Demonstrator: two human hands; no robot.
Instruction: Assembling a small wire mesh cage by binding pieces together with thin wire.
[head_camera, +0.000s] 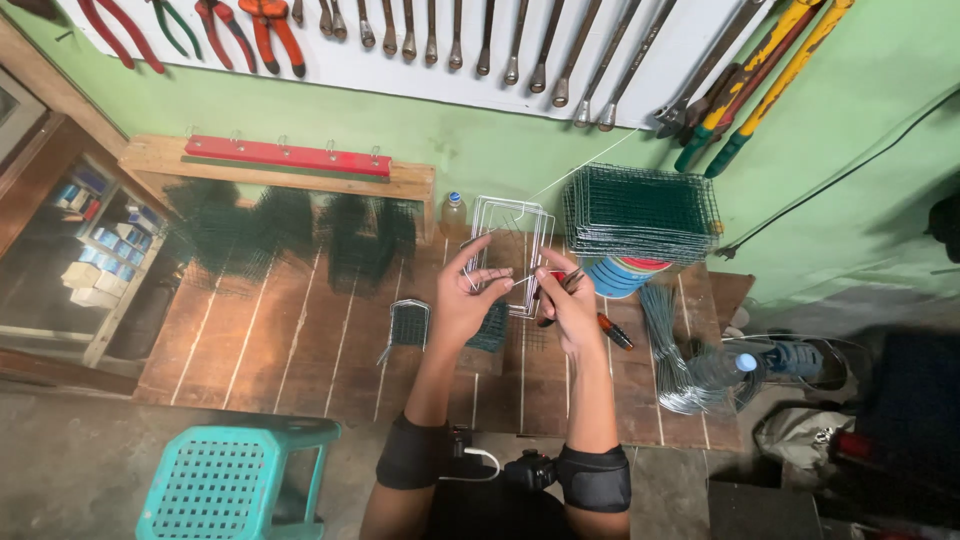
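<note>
Thin bare wire, bent into a small rectangular frame (512, 255), held up above the wooden workbench (300, 340), between both hands. Left hand (462, 300) pinching its lower left edge with narrow fingers; right hand (572, 300) closed on small red-handled pliers (552, 290) at the right edge. Probably light, springy, easy to deform; best gripped at corners, not mid-span. Stack of green mesh panels (640, 212) just behind.

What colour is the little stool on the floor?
Teal, with a grid of small holes in the stool seat; the head view shows it.

Both hands, left hand (468, 298) and right hand (572, 300), hold a wire frame (510, 250) above the wooden workbench (300, 340).
</note>
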